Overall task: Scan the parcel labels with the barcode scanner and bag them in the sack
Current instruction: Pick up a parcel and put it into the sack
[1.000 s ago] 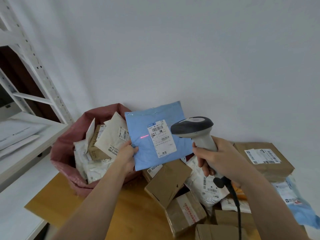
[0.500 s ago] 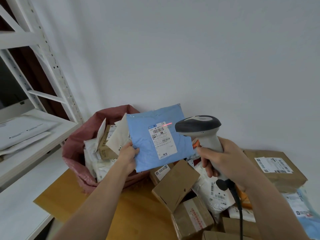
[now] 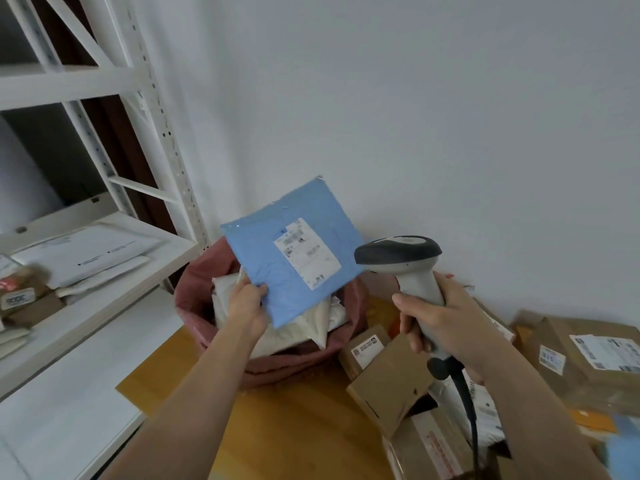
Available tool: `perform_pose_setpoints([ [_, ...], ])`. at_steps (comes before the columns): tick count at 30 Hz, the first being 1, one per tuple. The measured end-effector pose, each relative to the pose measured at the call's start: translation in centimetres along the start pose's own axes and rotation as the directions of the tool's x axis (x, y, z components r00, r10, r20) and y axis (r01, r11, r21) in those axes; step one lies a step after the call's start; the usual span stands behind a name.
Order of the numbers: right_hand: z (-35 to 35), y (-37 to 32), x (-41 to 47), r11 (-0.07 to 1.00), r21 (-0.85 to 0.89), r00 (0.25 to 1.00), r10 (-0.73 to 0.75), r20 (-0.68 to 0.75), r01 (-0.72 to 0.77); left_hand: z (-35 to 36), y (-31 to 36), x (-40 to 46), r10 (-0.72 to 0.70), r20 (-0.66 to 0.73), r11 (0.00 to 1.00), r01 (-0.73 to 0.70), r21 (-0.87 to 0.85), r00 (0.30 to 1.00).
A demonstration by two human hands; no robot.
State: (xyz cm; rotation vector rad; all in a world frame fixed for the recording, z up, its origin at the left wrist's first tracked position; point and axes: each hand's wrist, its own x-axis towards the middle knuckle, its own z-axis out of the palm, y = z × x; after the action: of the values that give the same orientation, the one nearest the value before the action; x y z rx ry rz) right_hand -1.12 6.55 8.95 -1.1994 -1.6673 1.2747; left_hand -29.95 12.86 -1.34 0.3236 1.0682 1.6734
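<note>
My left hand grips the lower left corner of a blue mailer parcel and holds it tilted above the open pink sack. A white shipping label faces me on the mailer. My right hand holds the grey barcode scanner by its handle, its dark head just right of the mailer. No red scan line shows on the label. White parcels lie inside the sack.
Brown cardboard boxes and labelled parcels are piled on the wooden table at the right. A white metal shelf rack with envelopes stands at the left. The scanner cable hangs down over the boxes.
The blue mailer has moved left and over the sack and tilted. The red scan line seen on it earlier is gone. The view has swung left.
</note>
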Motion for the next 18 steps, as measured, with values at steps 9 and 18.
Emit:
perform_pose_setpoints([
  [9,3.6,-0.3,0.9,1.000,-0.028,0.998,-0.005,0.059,0.006,-4.4,0.8,-0.1,-0.263,-0.401,0.958,0.189,-0.214,0.877],
  [18,4.4,0.1,1.1,0.996,-0.087,0.999,0.024,0.026,-0.021,-5.2,0.3,0.7,-0.263,-0.316,0.960,0.280,0.006,0.912],
])
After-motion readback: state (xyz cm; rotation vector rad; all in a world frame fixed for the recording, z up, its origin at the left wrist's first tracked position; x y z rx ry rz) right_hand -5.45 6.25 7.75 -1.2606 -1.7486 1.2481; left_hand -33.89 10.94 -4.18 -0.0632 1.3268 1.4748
